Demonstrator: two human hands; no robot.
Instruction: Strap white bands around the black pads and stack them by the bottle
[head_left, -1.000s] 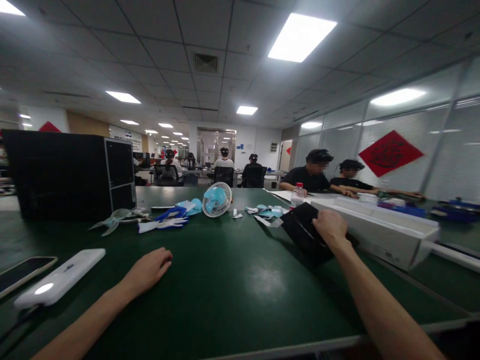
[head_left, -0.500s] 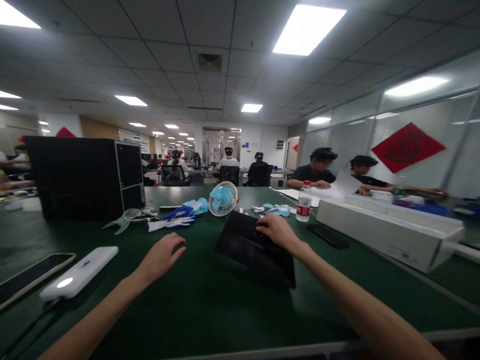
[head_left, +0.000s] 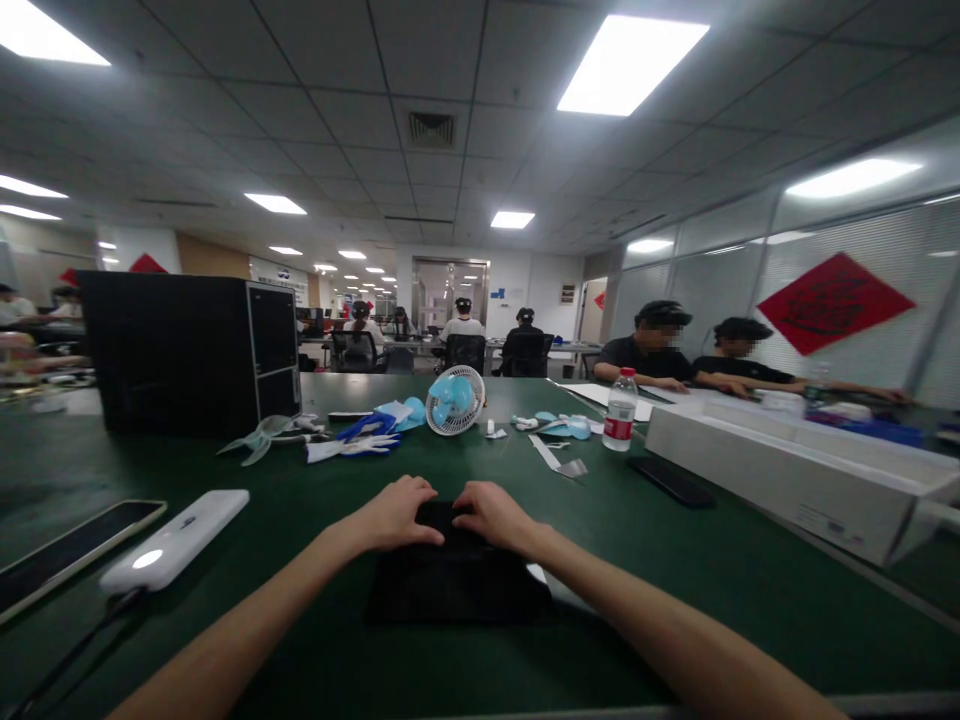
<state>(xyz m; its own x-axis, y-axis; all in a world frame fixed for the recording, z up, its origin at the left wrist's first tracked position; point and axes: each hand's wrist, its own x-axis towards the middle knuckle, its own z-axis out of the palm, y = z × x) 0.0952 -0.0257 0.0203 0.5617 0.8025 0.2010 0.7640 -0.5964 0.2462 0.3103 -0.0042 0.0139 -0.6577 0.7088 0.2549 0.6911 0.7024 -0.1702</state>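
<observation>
On the green tabletop right in front of me lies a flat black thing like a pouch or sheet (head_left: 457, 590); its exact kind I cannot make out. My left hand (head_left: 394, 515) is at its far left edge, thumb and fingers closed on it. Opposite, my right hand (head_left: 495, 515) pinches the far right part, with curled fingers. The two thumbs point toward each other with a short gap of black between them. A small white patch (head_left: 537, 573) shows at the right side, partly hidden by my right forearm.
Left stand a black computer case (head_left: 172, 350), a white power bank (head_left: 176, 540) and a phone (head_left: 75, 545). Ahead are gloves (head_left: 360, 440), a small fan (head_left: 455, 400) and clear strips (head_left: 555, 458). Right are a bottle (head_left: 619, 410), a black phone-like slab (head_left: 670, 482), a white box (head_left: 780, 480) and seated people.
The black thing has come down and toward me, from tilted to lying flat. My left hand has moved right onto it, and my right hand has moved left and lower.
</observation>
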